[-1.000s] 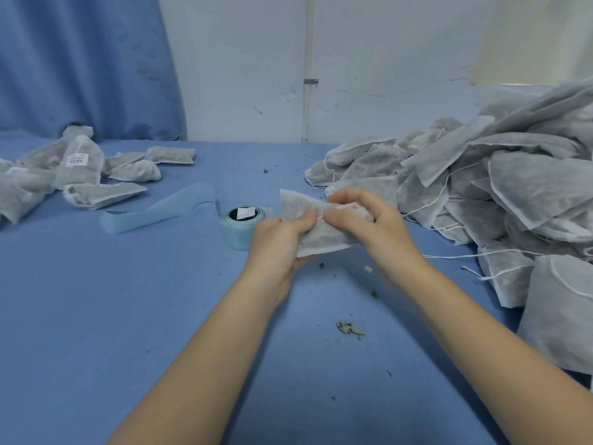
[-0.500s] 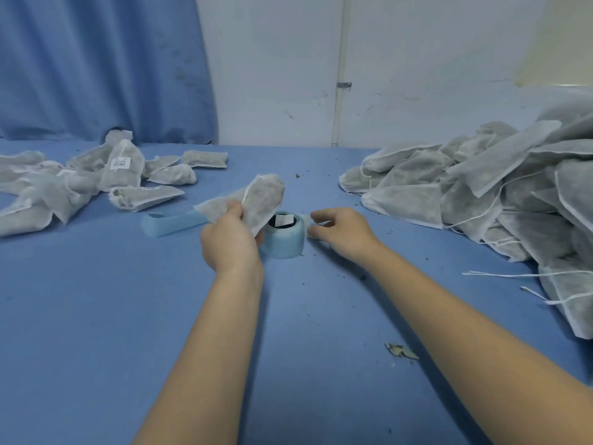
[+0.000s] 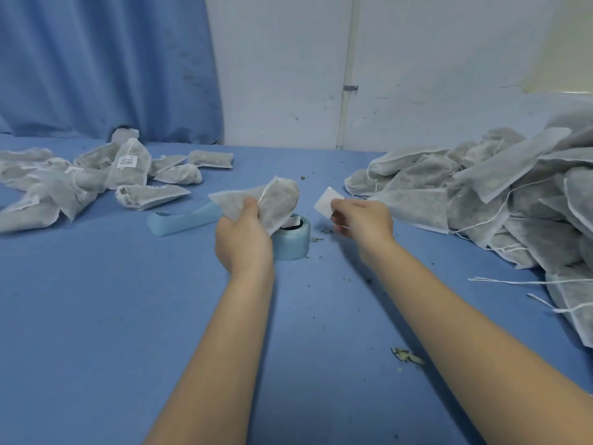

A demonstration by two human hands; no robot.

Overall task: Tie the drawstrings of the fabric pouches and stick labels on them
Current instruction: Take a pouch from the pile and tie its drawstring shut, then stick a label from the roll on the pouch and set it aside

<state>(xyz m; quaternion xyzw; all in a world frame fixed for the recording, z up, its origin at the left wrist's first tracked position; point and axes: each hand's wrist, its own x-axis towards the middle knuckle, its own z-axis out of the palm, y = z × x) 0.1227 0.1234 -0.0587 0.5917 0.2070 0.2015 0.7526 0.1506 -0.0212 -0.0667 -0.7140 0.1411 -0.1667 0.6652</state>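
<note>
- head view: the left hand point(image 3: 244, 242) grips a grey fabric pouch point(image 3: 269, 203) above the blue table point(image 3: 96, 316); the long axis of the pouch runs from 9 to 3 o'clock, and its tied end points to 9 o'clock.
- the pouch is thin non-woven cloth with a white drawstring point(image 3: 268, 191); dark dry material shows through it.
- the right hand point(image 3: 362, 220) pinches a small white rectangular label point(image 3: 325, 202), at 3 o'clock from the pouch, not touching it.
- a pale blue label roll point(image 3: 292, 240) stands just under the pouch; its loose strip point(image 3: 179, 220) goes to 9 o'clock.
- labelled pouches point(image 3: 128, 165) lie at 10 o'clock, a big pile of pouches point(image 3: 497, 194) at 2 o'clock.
</note>
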